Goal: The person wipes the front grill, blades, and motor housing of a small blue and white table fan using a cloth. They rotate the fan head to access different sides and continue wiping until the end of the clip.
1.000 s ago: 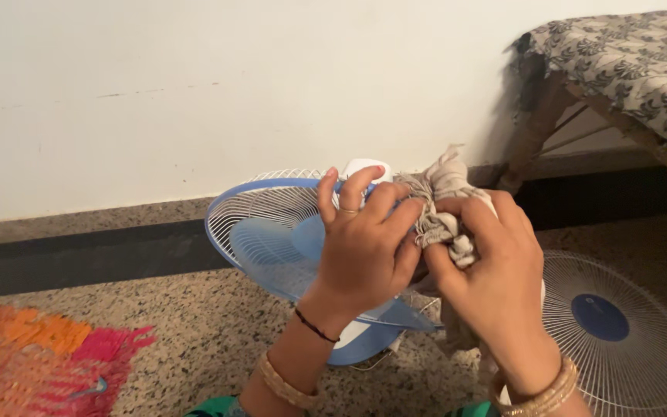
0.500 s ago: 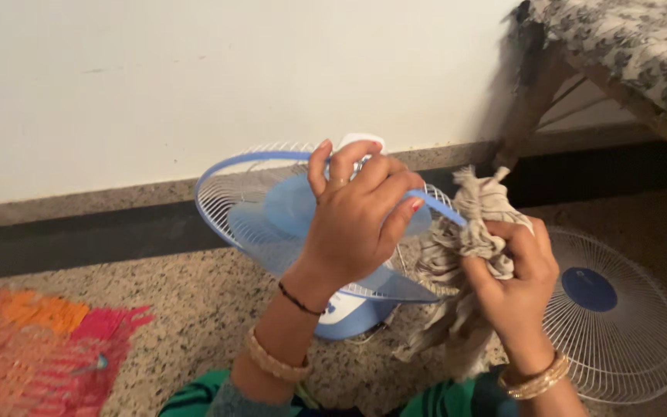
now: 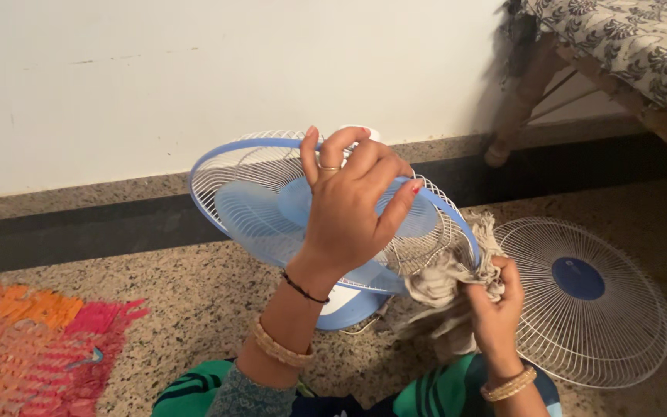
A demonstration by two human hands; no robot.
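At nine o'clock of the scene a bright orange and pink rug (image 3: 36, 347) lay on the speckled floor (image 3: 194, 309), untouched throughout. At the centre the table fan (image 3: 303, 208), with its blue rim and white wire guard, was held tilted and had been raised slightly toward twelve o'clock over the last second. The left hand (image 3: 349, 205) was spread over the guard with the fingers curled onto the blue rim, closed in a steadying grip. The grey rag (image 3: 449, 278), bunched up at the top of the fan a second earlier, had been drawn down to the rim at four o'clock of the fan, where it was clenched in the closed right hand (image 3: 496, 309) and pressed against the wire. The wiping was judged to have shifted from the upper edge to the lower right edge. At three o'clock the detached front grille (image 3: 588, 301) lay flat on the floor, apart from both hands.
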